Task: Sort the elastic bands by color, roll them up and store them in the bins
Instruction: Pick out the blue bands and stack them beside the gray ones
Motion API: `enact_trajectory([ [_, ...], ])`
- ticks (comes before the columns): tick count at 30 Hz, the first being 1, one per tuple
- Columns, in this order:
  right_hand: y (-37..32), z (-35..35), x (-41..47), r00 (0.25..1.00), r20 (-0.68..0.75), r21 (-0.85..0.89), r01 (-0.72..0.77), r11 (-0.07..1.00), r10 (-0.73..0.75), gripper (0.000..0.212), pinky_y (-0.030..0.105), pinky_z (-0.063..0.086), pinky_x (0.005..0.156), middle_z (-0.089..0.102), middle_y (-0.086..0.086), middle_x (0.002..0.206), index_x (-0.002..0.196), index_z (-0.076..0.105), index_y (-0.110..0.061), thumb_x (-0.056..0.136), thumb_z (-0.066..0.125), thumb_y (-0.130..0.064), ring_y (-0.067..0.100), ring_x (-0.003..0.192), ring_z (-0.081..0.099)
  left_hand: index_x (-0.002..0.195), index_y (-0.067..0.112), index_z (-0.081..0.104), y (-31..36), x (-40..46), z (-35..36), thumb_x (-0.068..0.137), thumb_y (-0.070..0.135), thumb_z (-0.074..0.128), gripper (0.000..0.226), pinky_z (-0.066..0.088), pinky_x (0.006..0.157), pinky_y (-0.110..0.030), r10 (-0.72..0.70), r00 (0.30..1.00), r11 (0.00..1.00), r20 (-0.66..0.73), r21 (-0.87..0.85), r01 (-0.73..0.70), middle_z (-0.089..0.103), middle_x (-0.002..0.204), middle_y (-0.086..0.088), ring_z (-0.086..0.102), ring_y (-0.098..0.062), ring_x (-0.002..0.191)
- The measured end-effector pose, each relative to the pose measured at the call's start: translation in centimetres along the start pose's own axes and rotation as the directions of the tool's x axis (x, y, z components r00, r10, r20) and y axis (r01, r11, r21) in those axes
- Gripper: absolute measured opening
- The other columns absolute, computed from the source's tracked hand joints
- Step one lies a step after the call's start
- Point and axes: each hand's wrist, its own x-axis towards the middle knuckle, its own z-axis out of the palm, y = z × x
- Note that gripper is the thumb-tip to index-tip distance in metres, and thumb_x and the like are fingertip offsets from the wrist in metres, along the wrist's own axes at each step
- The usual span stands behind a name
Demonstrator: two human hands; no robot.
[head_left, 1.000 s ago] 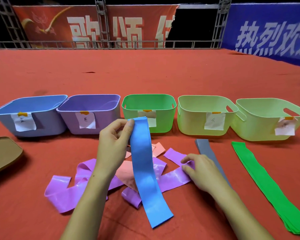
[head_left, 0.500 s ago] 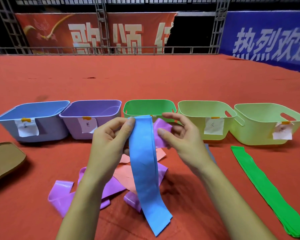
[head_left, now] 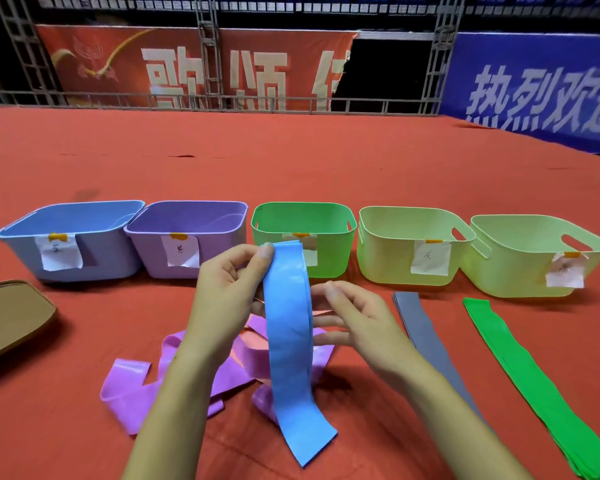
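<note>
A brown flat thing (head_left: 13, 315) lies at the left edge of the red mat (head_left: 291, 168). Five bins stand in a row, open side up, each w/ a paper tag in front, so each color has its own home: blue bin (head_left: 66, 244), purple bin (head_left: 184, 237), green bin (head_left: 329, 220), then 2 pale green bins (head_left: 395, 251) & (head_left: 520, 268).

The left hand (head_left: 227, 299) pinches the top of the blue band (head_left: 288, 341) btwn thumb & fingers. It hangs down straight, low end near the mat's front edge, prob. to flatten it before rolling. The right hand (head_left: 357, 320) is just beside the band's right edge, fingers loose; can't tell if it grips anything.

Under the hands, purple bands (head_left: 136, 393) & a pink band (head_left: 253, 342) lie in a messy heap, not sorted yet. To the right, the gray band (head_left: 426, 334) & green bands (head_left: 520, 368) lie flat & straight, each below the pale bins, sorted but not rolled.
</note>
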Motion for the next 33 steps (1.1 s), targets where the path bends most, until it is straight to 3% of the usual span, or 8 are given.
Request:
enact_trajectory([
  [3, -0.3, 0.8, -1.8, 0.999, 0.033, -0.01, 0.036, 0.999, -0.036, 0.04, 0.034, 0.063, 0.078, 0.077, 0.017, 0.11, 0.128, 0.064, -0.011, 0.104, 0.061, -0.042, 0.024, 0.09, 0.074, 0.103, 0.005, 0.077, -0.5, 0.1, 0.4, 0.107, 0.032, 0.063, 0.031, 0.052, 0.049, -0.026, -0.004, 0.999, 1.0, -0.033, -0.006, 0.004, 0.068, 0.079, -0.02, 0.059, -0.022, 0.069],
  [5, 0.4, 1.1, -2.5, 0.996, 0.032, -0.061, 0.087, 0.994, -0.085, 0.038, 0.038, 0.061, 0.083, 0.078, 0.016, 0.11, 0.13, 0.061, -0.016, 0.096, 0.068, -0.033, 0.023, 0.092, 0.073, 0.102, 0.004, 0.077, -0.7, 0.1, 0.7, 0.107, 0.031, 0.063, 0.03, 0.05, 0.047, -0.025, 0.0, 0.998, 1.0, -0.062, -0.012, -0.001, 0.067, 0.077, -0.014, 0.06, -0.02, 0.066],
  [8, 1.2, 1.8, -3.3, 0.987, 0.024, -0.193, 0.158, 0.968, -0.156, 0.05, 0.042, 0.055, 0.093, 0.078, 0.0, 0.116, 0.137, 0.053, -0.029, 0.094, 0.078, -0.026, 0.017, 0.106, 0.073, 0.101, 0.001, 0.074, -0.9, 0.1, 1.4, 0.107, 0.028, 0.063, 0.03, 0.051, 0.046, -0.027, 0.018, 0.994, 1.0, -0.107, -0.022, -0.021, 0.067, 0.076, -0.018, 0.062, -0.02, 0.062],
  [12, 1.2, 3.4, -3.7, 0.978, -0.017, -0.393, 0.184, 0.901, -0.207, 0.081, 0.024, 0.053, 0.092, 0.07, -0.029, 0.123, 0.144, 0.039, -0.041, 0.082, 0.091, -0.037, 0.0, 0.115, 0.066, 0.098, -0.003, 0.071, -0.8, -0.1, 2.5, 0.108, 0.024, 0.063, 0.029, 0.05, 0.045, -0.026, 0.077, 0.983, 0.997, -0.166, 0.005, -0.077, 0.064, 0.076, -0.034, 0.061, -0.021, 0.057],
  [16, 1.3, 4.4, -3.5, 0.943, -0.13, -0.526, 0.197, 0.827, -0.307, 0.081, 0.042, 0.057, 0.092, 0.066, -0.022, 0.129, 0.148, 0.035, -0.049, 0.08, 0.08, -0.049, 0.008, 0.114, 0.066, 0.098, -0.002, 0.071, -0.4, -0.2, 2.6, 0.108, 0.022, 0.062, 0.027, 0.052, 0.045, -0.027, 0.1, 0.975, 0.995, -0.198, -0.008, -0.104, 0.068, 0.067, -0.013, 0.065, -0.016, 0.055],
  [22, 0.6, 3.8, -4.0, 0.925, -0.073, -0.473, 0.296, 0.83, -0.372, 0.075, 0.028, 0.055, 0.093, 0.069, -0.024, 0.127, 0.152, 0.046, -0.043, 0.088, 0.083, -0.03, 0.003, 0.112, 0.067, 0.1, -0.002, 0.072, 0.0, 0.1, 1.9, 0.108, 0.024, 0.062, 0.029, 0.058, 0.051, -0.03, 0.07, 0.966, 0.995, -0.247, -0.052, -0.085, 0.072, 0.073, -0.005, 0.069, -0.014, 0.065],
  [29, 0.8, 3.4, -4.1, 0.974, -0.002, -0.251, 0.22, 0.943, -0.227, 0.071, 0.049, 0.061, 0.089, 0.081, 0.0, 0.104, 0.147, 0.047, -0.041, 0.089, 0.085, -0.023, 0.022, 0.093, 0.077, 0.098, -0.003, 0.073, 0.1, 0.0, 1.7, 0.108, 0.025, 0.063, 0.031, 0.057, 0.051, -0.029, 0.053, 0.968, 0.995, -0.246, -0.069, -0.072, 0.071, 0.072, -0.004, 0.069, -0.014, 0.064],
  [33, 0.8, 2.6, -4.2, 0.989, -0.002, -0.238, 0.143, 0.961, -0.148, 0.055, 0.028, 0.055, 0.074, 0.081, -0.003, 0.091, 0.134, 0.059, -0.025, 0.087, 0.087, -0.015, 0.01, 0.078, 0.071, 0.097, -0.002, 0.073, -0.3, 0.2, 1.6, 0.108, 0.026, 0.063, 0.031, 0.057, 0.05, -0.03, 0.061, 0.961, 0.994, -0.27, -0.068, -0.083, 0.069, 0.073, -0.009, 0.068, -0.015, 0.064],
])
